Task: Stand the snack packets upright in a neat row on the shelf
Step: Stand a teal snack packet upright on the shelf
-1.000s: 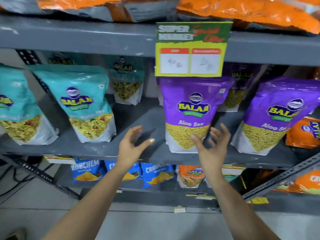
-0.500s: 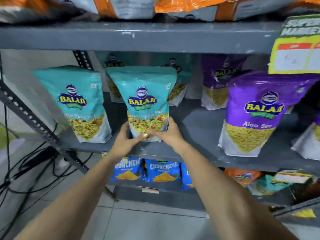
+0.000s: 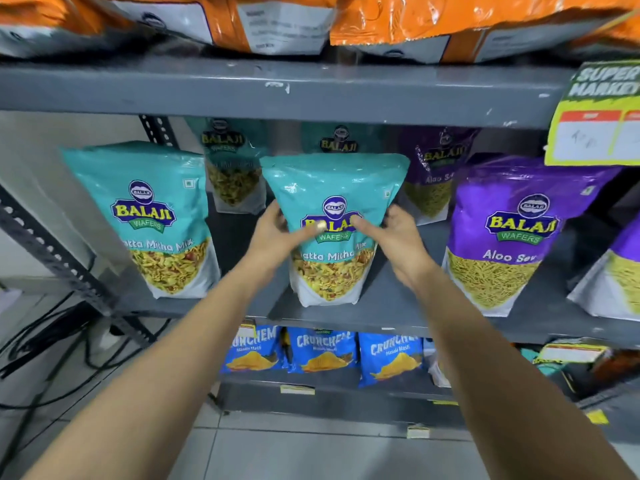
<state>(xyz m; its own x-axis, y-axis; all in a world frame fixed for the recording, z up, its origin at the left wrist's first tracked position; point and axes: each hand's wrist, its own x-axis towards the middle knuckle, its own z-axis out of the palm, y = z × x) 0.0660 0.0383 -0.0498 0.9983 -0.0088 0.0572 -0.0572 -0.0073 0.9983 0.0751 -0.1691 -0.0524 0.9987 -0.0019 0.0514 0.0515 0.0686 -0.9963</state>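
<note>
A teal Khatta Mitha Mix packet [image 3: 332, 188] stands upright near the front of the grey middle shelf [image 3: 391, 306]. My left hand [image 3: 273, 233] grips its left side and my right hand [image 3: 394, 233] grips its right side, both thumbs across the logo. A second teal packet [image 3: 152, 216] stands to its left, apart from it. To the right stands a purple Aloo Sev packet [image 3: 509, 237]. Behind them, more teal packets [image 3: 232, 168] and a purple packet [image 3: 436, 178] stand at the back of the shelf.
Orange packets [image 3: 450, 19] lie on the shelf above. A yellow-green price sign [image 3: 599, 112] hangs from that shelf's edge at the right. Blue Crunchem packets [image 3: 322, 351] stand on the shelf below. Black cables [image 3: 45, 358] trail on the floor at left, beside a slanted metal brace [image 3: 59, 261].
Both hands have slid up from the base of the teal packet to its middle. The view has shifted slightly, and the packet now stands a little further right of its teal neighbour.
</note>
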